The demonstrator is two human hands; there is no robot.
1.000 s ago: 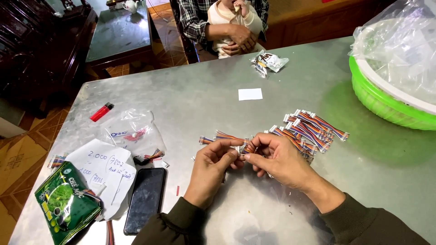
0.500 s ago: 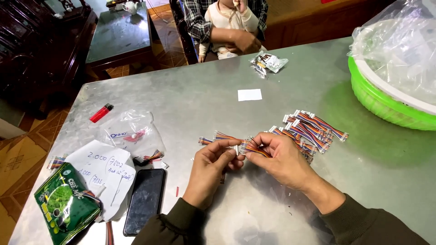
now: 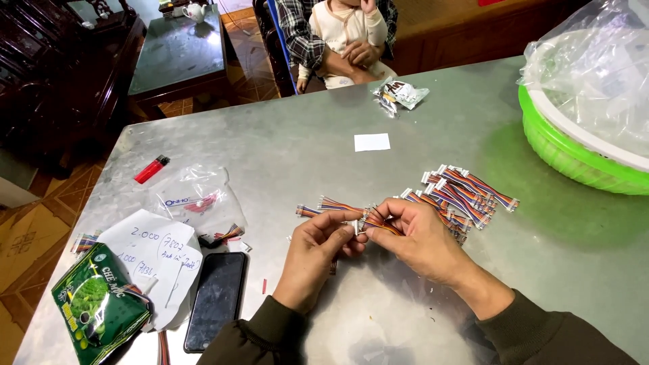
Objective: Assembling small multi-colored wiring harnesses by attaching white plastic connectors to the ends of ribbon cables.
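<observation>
Over a dull grey metal table [image 3: 284, 145], the left hand [image 3: 318, 253] and the right hand [image 3: 419, 236] meet at the middle, both pinched on 1 short multicoloured wire harness with a small white connector [image 3: 368, 222]. The left thumb and forefinger are closed on the connector end, while the right fingertips are clamped on the coloured wires just beside it; the harness is held slightly above the tabletop. Just behind the hands lies another short bundle of striped wires [image 3: 328, 205], and to the right of it, near the right knuckles, rests a larger loose pile of multicoloured wire harnesses with white plugs [image 3: 466, 192]. Well apart at the right edge stands a round green plastic basket [image 3: 574, 162] filled with clear plastic bags [image 3: 595, 67]. On the left side lie a red lighter [image 3: 151, 169], a clear zip bag holding a few wires [image 3: 196, 203], a white sheet of handwritten paper [image 3: 159, 260], a black smartphone face up [image 3: 216, 301] and a green foil packet [image 3: 94, 311]. A small white paper slip [image 3: 372, 142] lies farther back, near a crumpled clear wrapper [image 3: 402, 94]. Beyond the far edge sits another person in a plaid sleeve [image 3: 301, 40].
</observation>
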